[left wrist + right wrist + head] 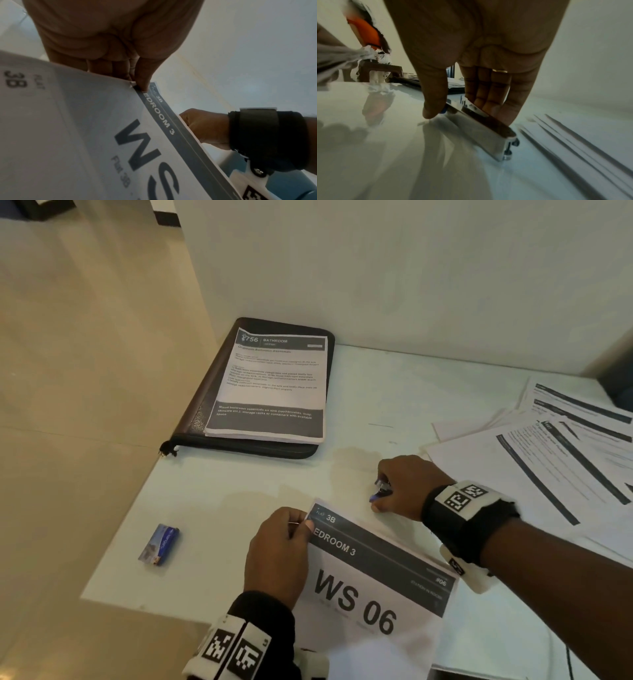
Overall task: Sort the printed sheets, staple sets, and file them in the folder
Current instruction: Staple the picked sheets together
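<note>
Small box point(159, 544): lies flat on the white table point(239, 491), well to the outer side of the left hand.
Folder point(191, 419): black, zipped, far beyond the left hand, a printed sheet point(270, 385) on top.
Left hand point(277, 553): thumb and fingers pinch the top corner of the stapled set point(373, 587); the left wrist view alone shows a second page folded back beneath.
Right hand point(404, 487): thumb and fingers wrapped round the stapler point(381, 491), just beyond the set; only the right wrist view shows its shiny metal body resting on the table.
Loose sheets point(548, 450): fanned out beyond the right wrist.
</note>
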A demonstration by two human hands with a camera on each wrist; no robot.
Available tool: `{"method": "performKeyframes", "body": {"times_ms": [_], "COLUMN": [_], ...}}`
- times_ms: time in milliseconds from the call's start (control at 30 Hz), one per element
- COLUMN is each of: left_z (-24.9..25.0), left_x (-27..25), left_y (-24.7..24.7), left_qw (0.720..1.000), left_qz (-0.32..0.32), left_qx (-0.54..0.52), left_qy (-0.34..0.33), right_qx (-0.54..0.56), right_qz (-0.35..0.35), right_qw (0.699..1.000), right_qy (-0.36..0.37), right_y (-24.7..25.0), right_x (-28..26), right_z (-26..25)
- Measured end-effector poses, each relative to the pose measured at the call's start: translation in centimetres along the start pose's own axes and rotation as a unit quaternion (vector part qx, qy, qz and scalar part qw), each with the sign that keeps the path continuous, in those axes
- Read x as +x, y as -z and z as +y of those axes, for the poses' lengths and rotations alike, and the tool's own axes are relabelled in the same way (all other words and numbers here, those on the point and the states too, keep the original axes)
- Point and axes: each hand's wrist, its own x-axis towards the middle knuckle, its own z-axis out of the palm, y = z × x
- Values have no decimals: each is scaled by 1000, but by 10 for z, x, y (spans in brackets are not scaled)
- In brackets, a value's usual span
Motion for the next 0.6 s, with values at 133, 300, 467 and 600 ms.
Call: {"method": "performKeyframes", "body": {"times_ms": [133, 300, 467, 600], "left_z": [1, 4, 13, 15], "left_x": [1, 3, 7, 9], "left_y": [6, 19, 37, 45], "left_qw": [1000, 994, 973, 963], "left_qz": [5, 14, 41, 74], "left_qx": [-23, -112, -223, -253], "left_qy": [-4, 4, 50, 60], "right_qx": [0, 195, 586, 663], "right_qz": [-15, 122, 81, -32], "right_qw": [1000, 971, 806, 748], "right_qy": [-17, -66, -7, 11], "right_y": [9, 25, 6, -21], "right_x": [-4, -45, -116, -129], "right_z": [-2, 13, 6, -9]}}
